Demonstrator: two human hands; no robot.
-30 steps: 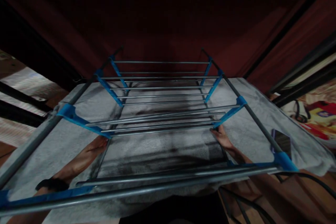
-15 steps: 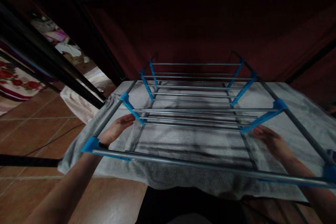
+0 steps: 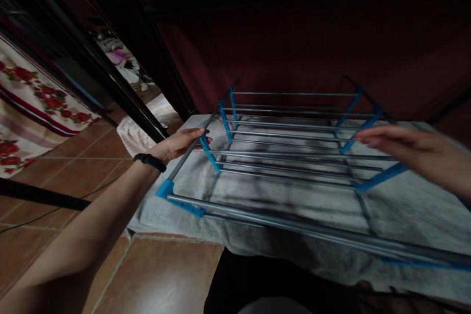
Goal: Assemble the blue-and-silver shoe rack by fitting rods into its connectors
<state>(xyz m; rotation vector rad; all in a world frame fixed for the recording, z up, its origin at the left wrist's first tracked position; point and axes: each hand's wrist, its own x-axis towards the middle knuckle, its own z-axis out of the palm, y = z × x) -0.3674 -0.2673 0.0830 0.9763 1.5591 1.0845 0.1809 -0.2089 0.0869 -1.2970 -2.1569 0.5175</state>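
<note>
A rack of grey metal tubes [image 3: 294, 223] with blue plastic connectors, much like a shoe rack, lies on a grey fleecy cloth [image 3: 253, 198]. My left hand [image 3: 182, 143] is closed around the rack's left side tube at a blue connector [image 3: 209, 151], thumb on top and fingertips showing past the tube. A dark band [image 3: 150, 161] circles that wrist. Over the right side of the rack, my right hand [image 3: 415, 149] reaches in with its fingers stretched out, slightly blurred. It covers part of the right side tube and a connector; whether it touches them I cannot tell.
A dark red panel [image 3: 294, 54] rises behind the rack. To the left stand dark posts [image 3: 121, 93], a floral cloth [image 3: 51, 100] and a pale striped cloth [image 3: 136, 135]. A thin cable [image 3: 99, 188] crosses the brown tiled floor [image 3: 158, 274].
My left hand has risen from inside the rack and closed on its left side tube. My right hand has come up from below to above the right side. The view has shifted left.
</note>
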